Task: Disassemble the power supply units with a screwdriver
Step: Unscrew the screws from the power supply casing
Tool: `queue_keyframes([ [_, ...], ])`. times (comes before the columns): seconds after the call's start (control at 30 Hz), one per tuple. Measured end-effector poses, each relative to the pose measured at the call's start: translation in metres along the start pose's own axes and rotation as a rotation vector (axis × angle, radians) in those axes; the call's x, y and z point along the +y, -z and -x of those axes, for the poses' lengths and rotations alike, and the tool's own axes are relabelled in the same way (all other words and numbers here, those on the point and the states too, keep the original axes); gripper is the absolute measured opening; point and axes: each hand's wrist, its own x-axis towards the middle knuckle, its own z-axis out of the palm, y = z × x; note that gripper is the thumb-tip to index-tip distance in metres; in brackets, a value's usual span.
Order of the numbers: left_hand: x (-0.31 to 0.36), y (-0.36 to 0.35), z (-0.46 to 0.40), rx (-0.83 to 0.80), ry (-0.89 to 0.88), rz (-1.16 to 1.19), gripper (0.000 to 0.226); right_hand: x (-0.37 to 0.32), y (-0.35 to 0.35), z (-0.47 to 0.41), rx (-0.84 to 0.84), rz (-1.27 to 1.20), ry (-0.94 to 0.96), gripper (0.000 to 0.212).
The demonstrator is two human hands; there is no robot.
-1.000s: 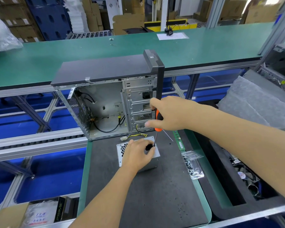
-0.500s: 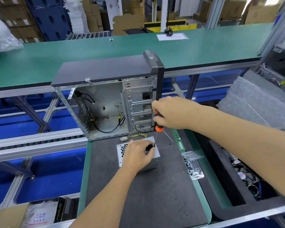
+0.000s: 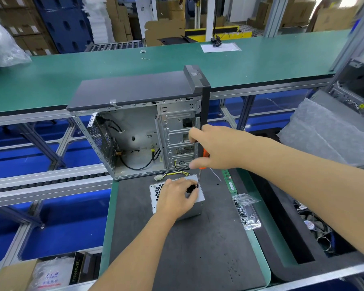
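Note:
A silver power supply unit (image 3: pixel 156 193) with a perforated grille stands on the dark foam mat (image 3: pixel 187 248) in front of an open computer case (image 3: pixel 139 131). My left hand (image 3: pixel 177 198) rests on top of the unit, its fingers curled over the top edge beside the tool's tip. My right hand (image 3: pixel 214 148) grips the orange-and-black handle of a screwdriver (image 3: pixel 200 175), held nearly upright. Its tip touches the unit's top right corner by my left fingers. Yellow and black wires (image 3: pixel 174 173) lead from the unit toward the case.
A clear plastic bag of screws (image 3: pixel 246 211) lies right of the unit. A green memory stick (image 3: pixel 229 181) lies on the mat's right edge. Grey foam padding (image 3: pixel 328 131) and a black bin of parts (image 3: pixel 315 227) sit at right. A green conveyor (image 3: pixel 93 72) runs behind.
My right hand's fingers have shifted slightly around the screwdriver handle while the tip stays on the unit. My left hand and the unit have not moved.

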Motion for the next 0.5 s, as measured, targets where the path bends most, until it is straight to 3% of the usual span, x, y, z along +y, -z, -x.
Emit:
queue_keyframes([
  [0.1,0.000,-0.001,0.000,-0.009,-0.003,0.004,0.022,0.001,0.001,-0.003,0.038,0.237,-0.083,0.050],
  [0.2,0.000,0.001,0.000,-0.008,-0.018,0.011,0.023,0.008,-0.001,-0.002,-0.030,-0.031,0.008,0.020],
  [0.27,0.000,0.001,-0.001,-0.010,-0.022,0.013,0.025,0.009,-0.001,0.001,-0.060,-0.083,0.017,0.029],
  [0.4,0.001,0.001,-0.002,-0.025,-0.010,0.026,0.024,0.006,0.000,0.002,-0.019,0.167,-0.117,0.056],
  [0.5,0.002,0.001,-0.004,-0.016,0.001,0.034,0.017,0.010,-0.002,0.002,-0.021,0.056,-0.024,0.030],
])
